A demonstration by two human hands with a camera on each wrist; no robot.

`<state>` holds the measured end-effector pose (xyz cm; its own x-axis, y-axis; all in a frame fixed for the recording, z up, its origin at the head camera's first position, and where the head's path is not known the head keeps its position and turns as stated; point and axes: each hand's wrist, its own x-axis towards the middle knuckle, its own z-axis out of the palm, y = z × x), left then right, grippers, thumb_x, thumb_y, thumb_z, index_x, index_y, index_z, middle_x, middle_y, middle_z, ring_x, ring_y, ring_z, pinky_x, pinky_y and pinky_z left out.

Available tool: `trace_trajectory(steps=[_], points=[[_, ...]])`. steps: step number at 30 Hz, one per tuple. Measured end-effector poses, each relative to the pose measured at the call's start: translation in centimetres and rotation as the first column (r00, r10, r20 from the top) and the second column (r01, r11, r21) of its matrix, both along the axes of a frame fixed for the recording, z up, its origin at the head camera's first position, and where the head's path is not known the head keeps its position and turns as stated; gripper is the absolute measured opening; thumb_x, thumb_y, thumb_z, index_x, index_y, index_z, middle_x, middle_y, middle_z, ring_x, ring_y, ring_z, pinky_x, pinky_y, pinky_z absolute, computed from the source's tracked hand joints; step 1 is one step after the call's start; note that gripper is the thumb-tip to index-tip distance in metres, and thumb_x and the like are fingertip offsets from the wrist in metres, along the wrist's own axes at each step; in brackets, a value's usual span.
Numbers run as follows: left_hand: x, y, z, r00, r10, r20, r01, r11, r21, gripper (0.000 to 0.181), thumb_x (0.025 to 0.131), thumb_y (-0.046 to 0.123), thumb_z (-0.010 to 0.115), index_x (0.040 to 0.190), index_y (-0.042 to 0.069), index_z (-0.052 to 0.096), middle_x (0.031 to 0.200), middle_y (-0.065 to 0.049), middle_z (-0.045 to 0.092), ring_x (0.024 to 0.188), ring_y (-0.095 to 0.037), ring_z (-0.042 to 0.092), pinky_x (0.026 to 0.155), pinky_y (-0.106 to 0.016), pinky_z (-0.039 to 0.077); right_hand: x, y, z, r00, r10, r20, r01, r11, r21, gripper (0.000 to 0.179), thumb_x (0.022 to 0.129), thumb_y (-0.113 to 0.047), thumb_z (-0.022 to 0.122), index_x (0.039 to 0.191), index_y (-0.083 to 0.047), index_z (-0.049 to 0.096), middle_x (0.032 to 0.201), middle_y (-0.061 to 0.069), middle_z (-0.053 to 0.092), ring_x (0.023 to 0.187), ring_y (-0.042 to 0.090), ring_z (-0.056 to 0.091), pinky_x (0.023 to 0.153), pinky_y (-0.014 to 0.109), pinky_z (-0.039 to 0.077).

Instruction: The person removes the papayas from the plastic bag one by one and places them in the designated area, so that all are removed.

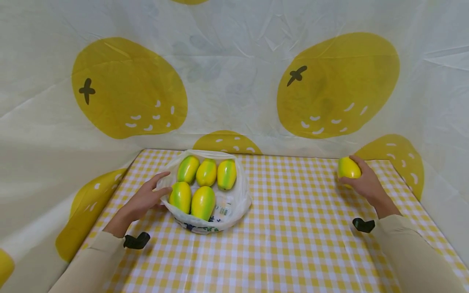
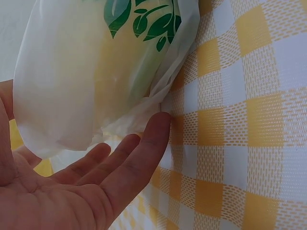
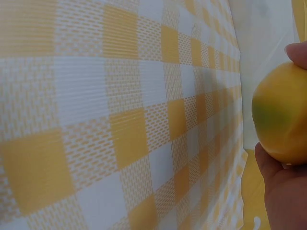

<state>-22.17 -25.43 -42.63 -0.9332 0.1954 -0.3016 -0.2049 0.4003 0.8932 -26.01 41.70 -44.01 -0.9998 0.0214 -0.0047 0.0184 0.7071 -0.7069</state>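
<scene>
A pale cloth (image 1: 234, 93) stands behind and to both sides, printed with big yellow rounds (image 1: 128, 87) bearing dark crosses and white flecks. In front of it spreads the surface (image 1: 289, 244), covered in a yellow and white check. Two beige sleeves (image 1: 410, 248) reach in over the near side, one from the left and one from the right.

The bag (image 1: 244, 197) sits on the left half of the surface, nearer the far edge — thin, whitish, its mouth facing up and its rim spread wide. Green leaves (image 2: 160, 24) are printed on its side.

Of the hands, the left hand (image 1: 144, 199) is at the bag's left side, its fingers nearly straight, loose and slightly parted; the fingertips lie at the bag's wall, and whether each one touches it I cannot tell. The right hand (image 1: 364, 179) is well apart from the bag, near the far right corner, gripping one held fruit (image 1: 349, 167) between thumb and fingers, above the surface.

Five more fruits (image 1: 206, 173) lie inside the bag, three in the far row and two in the near row — all glossy yellow with green streaks. The held fruit is yellow too, with a green patch.

Small black pieces (image 1: 137, 241) show at both wrists. Smallest is a barcode (image 1: 224, 211) in the bag, to the right of the near row.
</scene>
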Motion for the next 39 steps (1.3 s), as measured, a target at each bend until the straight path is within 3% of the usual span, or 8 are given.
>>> trace_trajectory(steps=[9, 15, 22, 30, 35, 39], points=[[0.3, -0.2, 0.0, 1.0, 0.01, 0.0, -0.01, 1.0, -0.001, 0.074, 0.108, 0.03, 0.057, 0.169, 0.02, 0.016, 0.171, -0.033, 0.0, 0.102, -0.023, 0.069, 0.086, -0.044, 0.064, 0.1, -0.2, -0.5, 1.0, 0.005, 0.005, -0.005, 1.0, 0.023, 0.094, 0.097, -0.021, 0.072, 0.167, -0.002, 0.012, 0.158, 0.043, 0.026, 0.119, 0.054, 0.044, 0.082, 0.046, 0.045], [0.1, 0.0, -0.3, 1.0, -0.003, -0.017, 0.003, 1.0, -0.011, 0.074, 0.108, 0.032, 0.057, 0.169, 0.02, 0.016, 0.172, -0.031, -0.004, 0.1, -0.021, 0.069, 0.086, -0.044, 0.063, 0.5, 0.2, -0.5, 1.0, -0.006, 0.018, 0.005, 0.999, 0.045, 0.094, 0.097, -0.023, 0.071, 0.166, -0.001, 0.011, 0.158, 0.043, 0.025, 0.12, 0.055, 0.043, 0.084, 0.054, 0.046], [0.0, 0.1, -0.1, 1.0, -0.006, -0.018, 0.006, 1.0, -0.004, 0.074, 0.109, 0.031, 0.056, 0.169, 0.018, 0.015, 0.172, -0.032, -0.005, 0.099, -0.024, 0.07, 0.085, -0.045, 0.064, 0.5, 0.6, -0.7, 0.999, 0.016, 0.035, -0.018, 0.999, 0.039, 0.094, 0.099, -0.024, 0.07, 0.167, -0.001, 0.008, 0.16, 0.044, 0.02, 0.122, 0.056, 0.042, 0.083, 0.051, 0.046], [-0.3, 0.2, 0.0, 1.0, -0.003, -0.013, 0.003, 1.0, 0.004, 0.072, 0.109, 0.031, 0.056, 0.169, 0.02, 0.018, 0.172, -0.03, -0.005, 0.114, -0.029, 0.067, 0.089, -0.046, 0.064, 0.9, 1.0, -1.1, 0.997, 0.016, 0.075, -0.017, 1.0, 0.011, 0.098, 0.1, -0.03, 0.07, 0.167, -0.004, 0.003, 0.161, 0.044, 0.017, 0.122, 0.056, 0.041, 0.083, 0.046, 0.046], [-0.3, 0.0, -0.1, 1.0, 0.002, -0.013, -0.002, 1.0, -0.006, 0.072, 0.109, 0.031, 0.057, 0.169, 0.02, 0.018, 0.172, -0.031, -0.005, 0.105, -0.027, 0.07, 0.086, -0.044, 0.064, 0.9, 0.9, -1.0, 0.993, 0.024, 0.116, -0.024, 1.0, -0.008, 0.101, 0.1, -0.031, 0.07, 0.167, -0.004, 0.0, 0.163, 0.044, 0.014, 0.125, 0.057, 0.04, 0.089, 0.055, 0.045], [-0.1, 0.0, -0.1, 1.0, 0.006, -0.014, -0.006, 1.0, -0.009, 0.074, 0.108, 0.031, 0.057, 0.169, 0.02, 0.017, 0.172, -0.031, -0.006, 0.096, -0.023, 0.071, 0.085, -0.043, 0.064, 0.8, 0.8, -1.1, 0.991, 0.032, 0.129, -0.03, 0.999, -0.013, 0.102, 0.099, -0.029, 0.071, 0.167, -0.004, 0.0, 0.162, 0.044, 0.016, 0.124, 0.056, 0.041, 0.09, 0.053, 0.045]])
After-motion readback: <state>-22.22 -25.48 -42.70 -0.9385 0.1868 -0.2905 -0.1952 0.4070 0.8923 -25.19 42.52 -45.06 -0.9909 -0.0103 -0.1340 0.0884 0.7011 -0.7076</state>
